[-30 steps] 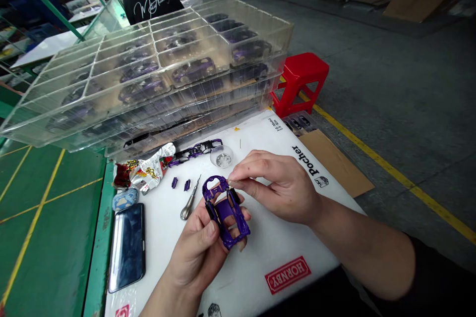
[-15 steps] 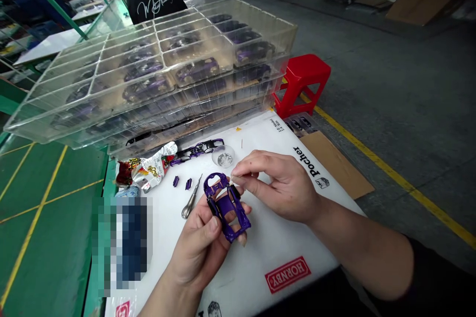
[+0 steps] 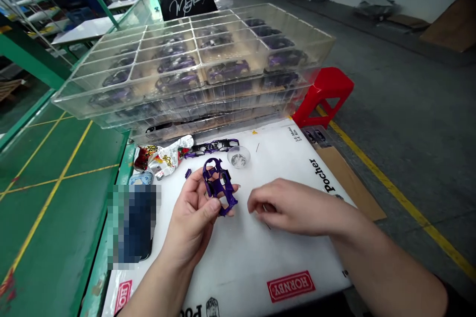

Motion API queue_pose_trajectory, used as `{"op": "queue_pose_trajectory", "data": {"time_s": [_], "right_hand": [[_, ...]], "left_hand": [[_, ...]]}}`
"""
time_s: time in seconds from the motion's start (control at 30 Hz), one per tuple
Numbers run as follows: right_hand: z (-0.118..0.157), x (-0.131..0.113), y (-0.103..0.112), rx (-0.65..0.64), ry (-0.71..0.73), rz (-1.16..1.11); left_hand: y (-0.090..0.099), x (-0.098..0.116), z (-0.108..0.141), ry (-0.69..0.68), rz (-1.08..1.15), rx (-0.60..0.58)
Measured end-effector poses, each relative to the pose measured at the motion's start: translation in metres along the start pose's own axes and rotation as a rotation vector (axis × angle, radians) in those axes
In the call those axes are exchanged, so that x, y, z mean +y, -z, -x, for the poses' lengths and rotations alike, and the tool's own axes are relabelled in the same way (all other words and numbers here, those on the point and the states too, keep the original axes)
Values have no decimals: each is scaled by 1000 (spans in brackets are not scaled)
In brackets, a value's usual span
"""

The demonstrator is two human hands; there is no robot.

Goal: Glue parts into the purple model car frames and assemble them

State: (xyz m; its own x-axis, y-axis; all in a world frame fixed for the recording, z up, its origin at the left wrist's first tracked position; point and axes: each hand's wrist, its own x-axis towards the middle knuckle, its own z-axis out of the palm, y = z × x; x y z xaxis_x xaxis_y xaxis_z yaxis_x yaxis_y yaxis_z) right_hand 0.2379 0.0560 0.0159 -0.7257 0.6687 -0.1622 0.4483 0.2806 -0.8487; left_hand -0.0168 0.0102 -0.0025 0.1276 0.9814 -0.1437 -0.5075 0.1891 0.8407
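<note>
A purple model car body (image 3: pixel 231 201) with black parts inside is held in my left hand (image 3: pixel 199 208), its fingers and thumb wrapped round the lower side. To the right, apart from the body, my right hand (image 3: pixel 288 205) is low over the white foam sheet (image 3: pixel 241 267) with its fingers curled together. A thin dark thing shows just below those fingers; whether they grip it is too small to tell. Beyond the hands lie a clear dish (image 3: pixel 238 157) of small silvery pieces and a row of purple and black parts (image 3: pixel 212 146). One small purple part (image 3: pixel 188 173) is beside my left hand.
Stacked clear divided trays (image 3: pixel 201 67) of purple car bodies stand behind the sheet. Crumpled wrappers (image 3: pixel 163 158) and a dark blurred item (image 3: pixel 137 228) lie left. A red stool (image 3: pixel 330 89) and cardboard (image 3: pixel 349 178) are right. A person in black (image 3: pixel 188 0) sits beyond.
My right hand has moved away from the car body, down and to the right. The view has shifted. The metal tool and one small purple part are now out of sight behind my left hand.
</note>
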Motion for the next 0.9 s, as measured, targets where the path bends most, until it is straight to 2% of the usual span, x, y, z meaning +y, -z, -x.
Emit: {"op": "queue_pose_trajectory", "data": {"time_s": [0.07, 0.13, 0.2, 0.3, 0.37, 0.5, 0.6, 0.67, 0.83, 0.9], "right_hand": [[-1, 1, -2, -128, -18, 146], [-2, 2, -3, -108, -22, 169], [-2, 3, -1, 32, -36, 121], [-1, 3, 3, 344, -73, -79], [-1, 3, 3, 429, -85, -288], [-4, 2, -6, 333, -117, -587], [-6, 2, -10, 357, -80, -692], [-7, 3, -9, 439, 5, -704], [-7, 3, -8, 578, 212, -585], [-7, 2, -9, 598, 231, -538]], "left_hand": [[1, -2, 1, -40, -90, 2], [1, -6, 2, -87, -234, 19], [2, -9, 4, -159, -440, 41], [3, -15, 6, -347, -788, 18], [4, -17, 7, -477, -987, -23], [2, -17, 9, -635, -1254, -64], [0, -14, 10, -738, -1243, -30], [0, -11, 10, -701, -1089, 25], [0, -7, 6, -236, -550, 161], [-1, -5, 5, -173, -493, 171]]}}
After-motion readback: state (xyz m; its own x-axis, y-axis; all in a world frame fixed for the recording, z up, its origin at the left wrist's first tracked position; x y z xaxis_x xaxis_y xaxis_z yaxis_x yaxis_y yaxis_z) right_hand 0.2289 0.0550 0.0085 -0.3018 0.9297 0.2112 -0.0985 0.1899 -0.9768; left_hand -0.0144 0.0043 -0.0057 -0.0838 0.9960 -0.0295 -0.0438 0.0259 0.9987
